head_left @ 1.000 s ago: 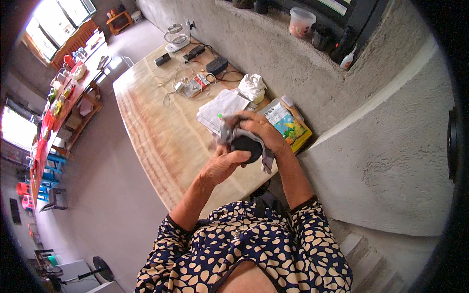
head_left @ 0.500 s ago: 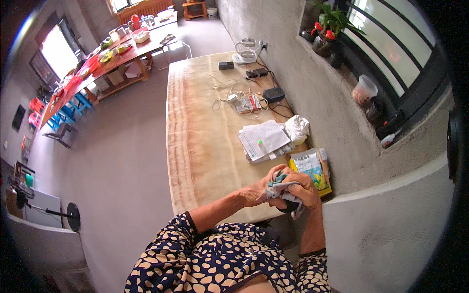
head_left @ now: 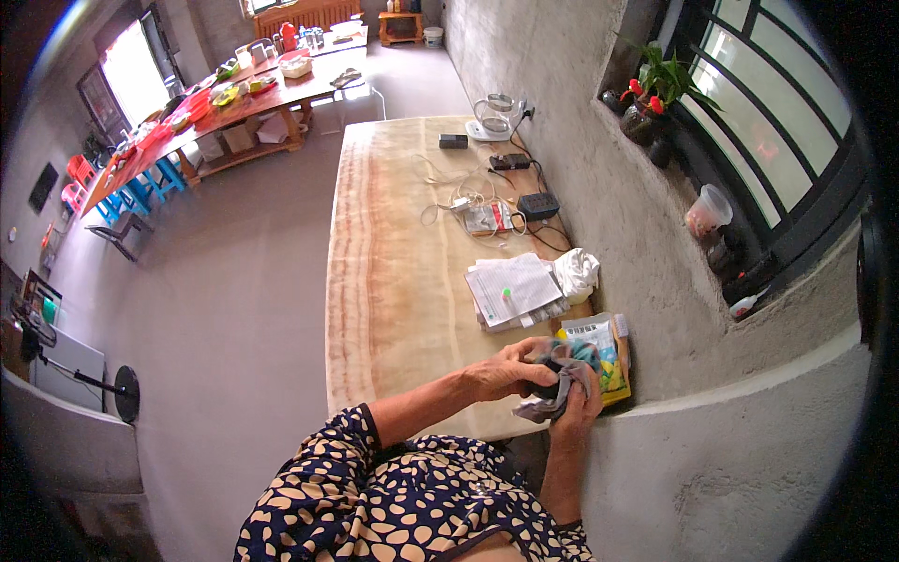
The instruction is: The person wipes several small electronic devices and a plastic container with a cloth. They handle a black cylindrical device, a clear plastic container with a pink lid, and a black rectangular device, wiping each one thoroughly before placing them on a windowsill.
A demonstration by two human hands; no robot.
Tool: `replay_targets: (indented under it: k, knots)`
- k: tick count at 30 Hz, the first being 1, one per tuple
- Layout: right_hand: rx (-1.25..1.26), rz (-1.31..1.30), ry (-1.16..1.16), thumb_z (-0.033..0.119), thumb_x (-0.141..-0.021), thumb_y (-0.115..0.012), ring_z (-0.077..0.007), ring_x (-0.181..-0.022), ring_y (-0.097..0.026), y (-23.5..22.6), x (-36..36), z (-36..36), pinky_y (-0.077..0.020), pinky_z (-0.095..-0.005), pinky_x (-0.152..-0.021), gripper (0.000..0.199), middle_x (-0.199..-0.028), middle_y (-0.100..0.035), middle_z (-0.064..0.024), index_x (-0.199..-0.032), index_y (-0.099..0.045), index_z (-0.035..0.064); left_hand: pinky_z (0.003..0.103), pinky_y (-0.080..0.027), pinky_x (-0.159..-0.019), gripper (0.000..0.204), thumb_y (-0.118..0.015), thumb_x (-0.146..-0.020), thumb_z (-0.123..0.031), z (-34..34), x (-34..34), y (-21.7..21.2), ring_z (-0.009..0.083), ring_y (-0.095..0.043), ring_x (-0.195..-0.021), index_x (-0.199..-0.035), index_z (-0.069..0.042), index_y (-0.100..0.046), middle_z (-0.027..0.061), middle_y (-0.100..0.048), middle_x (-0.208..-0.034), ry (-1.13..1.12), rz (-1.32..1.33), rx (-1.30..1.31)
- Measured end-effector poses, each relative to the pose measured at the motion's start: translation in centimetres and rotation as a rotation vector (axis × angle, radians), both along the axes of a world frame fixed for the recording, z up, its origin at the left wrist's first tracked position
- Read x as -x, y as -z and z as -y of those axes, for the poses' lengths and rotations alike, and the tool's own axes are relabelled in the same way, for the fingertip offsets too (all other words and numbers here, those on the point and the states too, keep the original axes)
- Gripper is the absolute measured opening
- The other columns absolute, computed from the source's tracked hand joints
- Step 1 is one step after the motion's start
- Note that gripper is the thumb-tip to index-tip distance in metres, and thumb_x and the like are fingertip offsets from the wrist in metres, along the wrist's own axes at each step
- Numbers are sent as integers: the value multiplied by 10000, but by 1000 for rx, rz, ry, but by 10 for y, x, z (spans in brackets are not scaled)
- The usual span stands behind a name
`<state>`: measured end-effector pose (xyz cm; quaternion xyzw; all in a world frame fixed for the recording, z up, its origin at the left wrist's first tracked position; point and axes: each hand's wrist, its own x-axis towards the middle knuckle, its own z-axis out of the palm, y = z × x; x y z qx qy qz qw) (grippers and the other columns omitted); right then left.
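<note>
My left hand [head_left: 508, 371] is closed on a small dark object [head_left: 546, 383], mostly covered by fingers and fabric, so its kind cannot be made out. A crumpled grey and teal cloth [head_left: 567, 378] is wrapped partly around it. From the other side my right hand [head_left: 582, 397] grips the cloth, which hangs down between both hands. They are held together above the near right corner of the marble-patterned table [head_left: 393, 281]. Just behind my right hand lies a yellow and blue packet [head_left: 611, 370], partly hidden.
Stacked papers [head_left: 515, 288] with a small green-topped item lie beside a white bundled bag [head_left: 576, 272]. Beyond are tangled cables [head_left: 468, 201], a black box [head_left: 538, 205] and a glass kettle [head_left: 494, 115]. A concrete wall and window ledge [head_left: 670, 197] border the right.
My hands have turned the bundle, and more of the grey cloth now hangs below it. The right hand has shifted down and slightly left. The whole view has shifted a little.
</note>
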<state>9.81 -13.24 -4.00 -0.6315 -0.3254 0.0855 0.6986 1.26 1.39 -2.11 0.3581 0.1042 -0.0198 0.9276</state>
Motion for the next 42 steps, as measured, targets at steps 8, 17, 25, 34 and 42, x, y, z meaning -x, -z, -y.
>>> replay_targets:
  k: [8,17,25,34,42]
  knots:
    - [-2,210,98,293,-877,-473,-283,-1235,-286,16,22,-22,-232,-396,-1030,635,-1344,-265,-177,-1359,-188,-7,333,-503,-781,568,-692,-762,-133,24,-28,-4,192,-541,-963,-1241,-79,-392,84,-505,-1096,-288,-63,140]
    - [-238,112,131,354,-836,-482,-200,-890,-541,-27,-21,-30,-442,-319,-779,438,-982,-563,-99,-1068,-525,-15,409,-476,-738,621,-656,-777,-413,15,-26,-23,203,-516,-969,-1178,-100,-300,108,-443,-1096,-96,-14,-139]
    - [-9,9,-389,390,-832,-567,-125,-775,-560,-39,-60,-29,-456,-279,-718,430,-815,-606,-45,-932,-603,-26,340,-489,-587,354,-637,-794,-399,7,-22,-42,161,-588,-760,-1024,-146,-541,24,-609,-878,182,8,80]
    - [130,383,91,256,-906,-337,-342,-998,-470,-25,-36,-49,-306,-431,-943,347,-1043,-528,-195,-970,-556,-5,302,-474,-708,437,-536,-860,-472,27,-38,-29,115,-533,-834,-1090,-103,-493,8,-544,-957,-438,-109,46]
    - [214,446,38,429,-852,-523,-460,-1291,-131,11,22,-41,-104,-546,-1053,723,-1433,-40,-245,-1389,-223,51,321,-460,-784,584,-552,-837,-514,4,-40,-4,166,-514,-938,-1208,-87,-405,97,-520,-1068,-435,-59,252]
